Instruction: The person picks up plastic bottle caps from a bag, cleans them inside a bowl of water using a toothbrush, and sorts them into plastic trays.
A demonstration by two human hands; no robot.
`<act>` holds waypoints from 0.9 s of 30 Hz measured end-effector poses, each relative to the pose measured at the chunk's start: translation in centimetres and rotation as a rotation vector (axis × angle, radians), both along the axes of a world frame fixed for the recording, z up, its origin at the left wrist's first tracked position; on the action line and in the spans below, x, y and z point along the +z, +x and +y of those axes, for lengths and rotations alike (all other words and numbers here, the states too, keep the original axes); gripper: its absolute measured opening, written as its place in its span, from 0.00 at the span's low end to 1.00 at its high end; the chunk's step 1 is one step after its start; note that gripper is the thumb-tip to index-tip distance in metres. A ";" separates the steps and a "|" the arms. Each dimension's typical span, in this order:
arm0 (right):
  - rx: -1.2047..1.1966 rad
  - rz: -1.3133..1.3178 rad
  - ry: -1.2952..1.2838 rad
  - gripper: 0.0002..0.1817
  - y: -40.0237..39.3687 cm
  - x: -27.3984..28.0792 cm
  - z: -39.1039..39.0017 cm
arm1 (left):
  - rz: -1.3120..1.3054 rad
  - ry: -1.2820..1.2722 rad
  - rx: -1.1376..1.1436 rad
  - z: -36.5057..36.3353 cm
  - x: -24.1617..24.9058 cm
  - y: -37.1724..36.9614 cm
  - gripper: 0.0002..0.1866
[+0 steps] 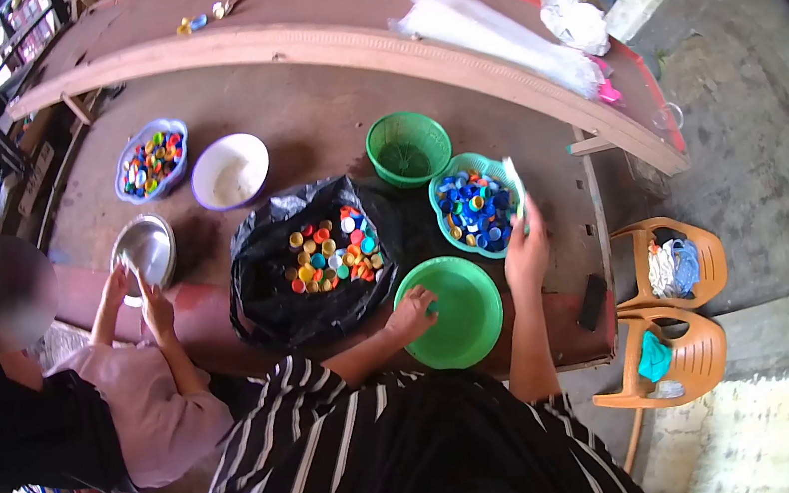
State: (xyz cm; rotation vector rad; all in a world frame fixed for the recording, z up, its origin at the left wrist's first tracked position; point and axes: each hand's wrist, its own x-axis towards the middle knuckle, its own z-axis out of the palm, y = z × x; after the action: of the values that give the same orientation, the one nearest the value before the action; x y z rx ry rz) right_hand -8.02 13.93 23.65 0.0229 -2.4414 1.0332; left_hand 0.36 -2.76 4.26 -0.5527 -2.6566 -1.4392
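Note:
My left hand (411, 315) is closed over the left rim of a bright green basin (466, 322), its fingertips inside. The basin shows nothing inside it. My right hand (527, 250) is closed at the right rim of a turquoise basket (450, 242) holding many blue bottle caps (479, 214). A pale strip stands above my right fingers along that rim; where it ends and the rim begins is blurred. Left of the basin, an open black plastic bag (267, 310) holds red, gold, white and turquoise caps (326, 259).
A dark green basket (408, 149), white bowl (231, 172) and lilac basket of mixed caps (132, 185) stand behind. At left, a co-worker (124, 405) holds something pale by a metal bowl (153, 250). A raised wooden beam (305, 41) crosses the table; a phone (591, 303) lies right.

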 end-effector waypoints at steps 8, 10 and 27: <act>0.142 -0.591 0.500 0.20 14.7 -13.4 1.5 | -0.072 0.151 0.133 0.7 -0.5 -1.0 0.21; 0.122 -0.656 0.491 0.20 15.2 -12.8 1.1 | -0.055 0.165 0.129 0.7 -1.2 -0.9 0.21; 0.089 -0.694 0.549 0.23 13.4 -11.4 1.1 | -0.042 0.130 0.155 0.9 -2.2 0.0 0.19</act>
State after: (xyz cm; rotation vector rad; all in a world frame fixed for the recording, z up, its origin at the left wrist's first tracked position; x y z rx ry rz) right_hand 5.36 15.00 12.26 -0.0550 -3.3172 0.3936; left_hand 0.40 -1.88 2.02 -0.3019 -2.5481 -1.5779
